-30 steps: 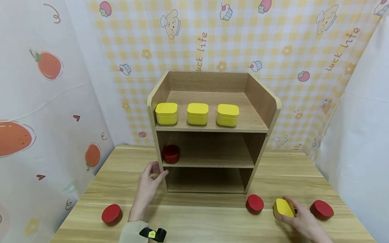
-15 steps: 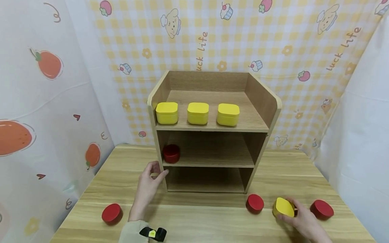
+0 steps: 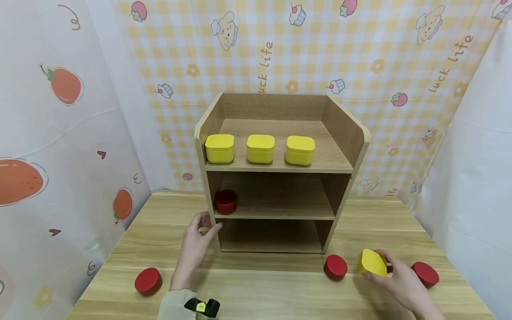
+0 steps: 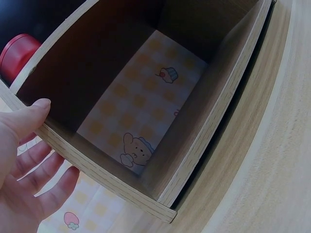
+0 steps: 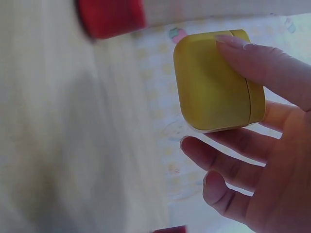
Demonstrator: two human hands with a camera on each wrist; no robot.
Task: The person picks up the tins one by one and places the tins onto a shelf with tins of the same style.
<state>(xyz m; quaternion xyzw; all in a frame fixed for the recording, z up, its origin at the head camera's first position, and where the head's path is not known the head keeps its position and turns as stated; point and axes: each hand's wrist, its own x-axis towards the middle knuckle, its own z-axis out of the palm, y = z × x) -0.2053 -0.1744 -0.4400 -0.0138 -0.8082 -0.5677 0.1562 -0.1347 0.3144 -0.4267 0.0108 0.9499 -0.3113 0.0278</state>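
My right hand (image 3: 401,281) holds a yellow box (image 3: 372,262) with rounded corners, pinched between thumb and fingers. In the right wrist view the thumb lies across the yellow box (image 5: 209,82) near its lid seam, while the lower fingers curl free beneath. It is raised off the wooden table. My left hand (image 3: 195,238) grips the left side panel of a small wooden shelf (image 3: 276,170). Its thumb (image 4: 39,109) lies over the panel's front edge, the other fingers along the outer side. Three similar yellow boxes (image 3: 260,149) stand in a row on the top tier.
A red round box (image 3: 226,202) sits at the left of the middle tier. On the table (image 3: 256,289) lie one red round box (image 3: 148,281) at left, another red box (image 3: 335,267) by the shelf's right foot, and a third red box (image 3: 426,274) behind my right hand.
My right hand has lifted the yellow box off the table and tilted it slightly. The left hand has stayed on the shelf panel.
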